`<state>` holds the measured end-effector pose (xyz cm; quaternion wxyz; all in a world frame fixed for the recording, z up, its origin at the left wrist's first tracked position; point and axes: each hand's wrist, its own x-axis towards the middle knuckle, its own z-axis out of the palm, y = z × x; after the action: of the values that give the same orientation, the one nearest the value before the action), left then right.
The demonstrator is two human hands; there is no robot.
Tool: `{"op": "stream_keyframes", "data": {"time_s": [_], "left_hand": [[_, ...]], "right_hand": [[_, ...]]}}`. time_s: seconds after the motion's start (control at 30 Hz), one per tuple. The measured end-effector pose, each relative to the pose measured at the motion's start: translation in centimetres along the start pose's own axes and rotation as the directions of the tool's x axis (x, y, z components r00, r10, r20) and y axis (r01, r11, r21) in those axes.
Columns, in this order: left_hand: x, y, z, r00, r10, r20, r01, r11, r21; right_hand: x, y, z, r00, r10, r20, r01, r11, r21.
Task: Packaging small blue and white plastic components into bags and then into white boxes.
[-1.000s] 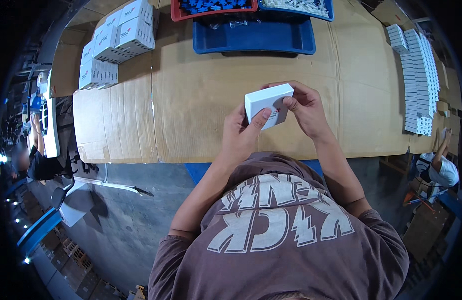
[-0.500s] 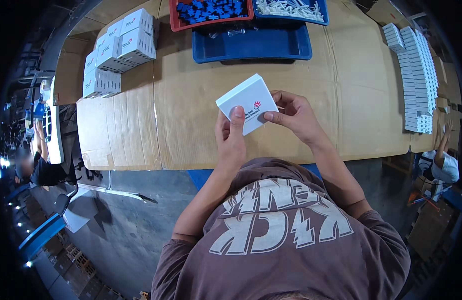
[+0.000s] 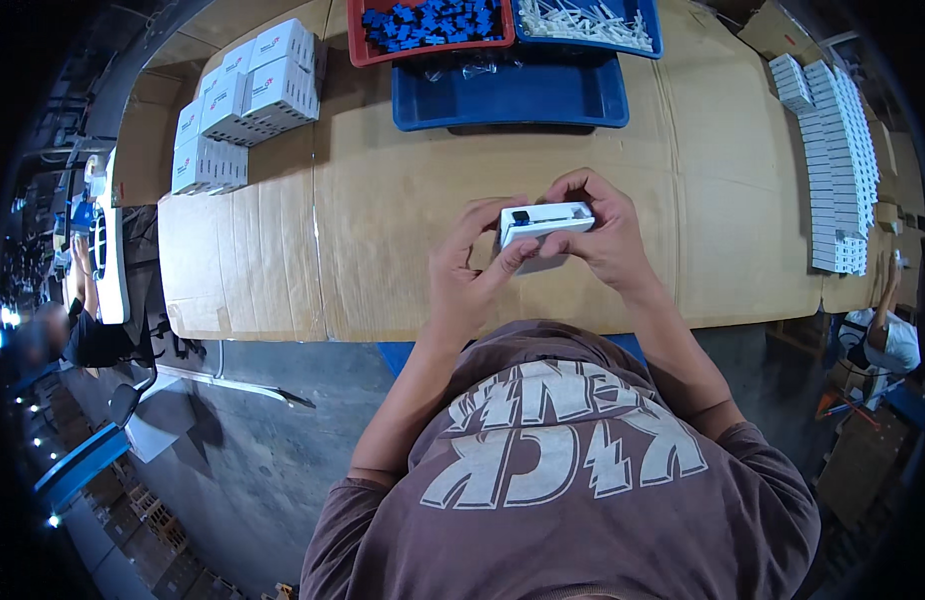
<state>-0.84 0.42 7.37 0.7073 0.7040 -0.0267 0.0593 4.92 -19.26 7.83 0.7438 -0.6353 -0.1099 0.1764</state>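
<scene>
A small white box (image 3: pixel 550 211) is held just below the centre of the upper half of the frame, above the cardboard-covered table (image 3: pixel 403 285). It is gripped from both ends, with a narrow side turned upward; a dark square patch is seen at the left of that side.

By the left hand (image 3: pixel 463 268) the box's left end is pinched: the thumb is laid along the near face, and the fingers are bent round toward the far side. By the right hand (image 3: pixel 613 240) the right end is pinched in the same way, its thumb set against the near face. Both hands are half curled, and the thumb tips are brought close to each other. The fingertips behind the box are hidden, so how they are placed cannot be told.

At the top centre, a blue tray (image 3: pixel 510 97) is set below a red bin (image 3: pixel 433 50) filled with blue pieces (image 3: pixel 433 22) and a blue bin (image 3: pixel 595 47) filled with white pieces (image 3: pixel 583 22). White cartons (image 3: pixel 248 100) are stacked at the upper left, and narrower white boxes (image 3: pixel 838 165) are piled at the upper right.
</scene>
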Motion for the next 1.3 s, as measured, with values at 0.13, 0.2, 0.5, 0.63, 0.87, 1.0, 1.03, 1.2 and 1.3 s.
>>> {"op": "stream_keyframes", "data": {"time_s": [0.13,0.2,0.5,0.63,0.87,1.0,1.03,1.2,1.3], "left_hand": [[-0.6,0.9,0.5,0.997,-0.008,-0.071,-0.003,0.989,-0.146],[-0.6,1.3,0.5,0.988,-0.092,-0.126,0.054,0.96,-0.274],[-0.4,1.7,-0.1,0.999,-0.029,-0.038,0.02,0.974,-0.226],[-0.5,1.6,-0.1,0.999,-0.002,-0.045,-0.008,0.973,-0.232],[-0.6,1.9,-0.3,0.998,0.051,-0.034,-0.056,0.985,-0.165],[-0.7,2.1,-0.1,0.999,0.029,-0.032,-0.034,0.986,-0.161],[-0.7,2.1,-0.1,0.999,0.025,-0.029,-0.03,0.987,-0.159],[-0.8,1.8,0.0,0.999,0.019,-0.036,-0.025,0.986,-0.164],[-0.7,1.8,0.0,0.999,0.044,-0.032,-0.049,0.983,-0.176]], "right_hand": [[-0.3,-0.2,0.4,0.998,0.058,0.029,-0.063,0.966,0.251],[-0.3,-1.0,0.3,0.998,0.025,0.055,-0.037,0.969,0.244],[-0.7,-1.9,-0.6,0.986,-0.101,0.134,0.102,0.995,0.001],[-0.7,-1.7,-0.4,0.973,-0.188,0.133,0.192,0.981,-0.021],[-0.7,-1.3,-0.3,0.954,-0.269,0.134,0.281,0.957,-0.075],[-0.7,-1.2,-0.3,0.941,-0.314,0.128,0.325,0.943,-0.075],[-0.8,-1.2,-0.3,0.946,-0.301,0.125,0.313,0.945,-0.093],[-0.8,-1.2,-0.2,0.943,-0.31,0.123,0.324,0.938,-0.121],[-0.9,-1.4,0.0,0.956,-0.269,0.114,0.279,0.957,-0.078]]}}
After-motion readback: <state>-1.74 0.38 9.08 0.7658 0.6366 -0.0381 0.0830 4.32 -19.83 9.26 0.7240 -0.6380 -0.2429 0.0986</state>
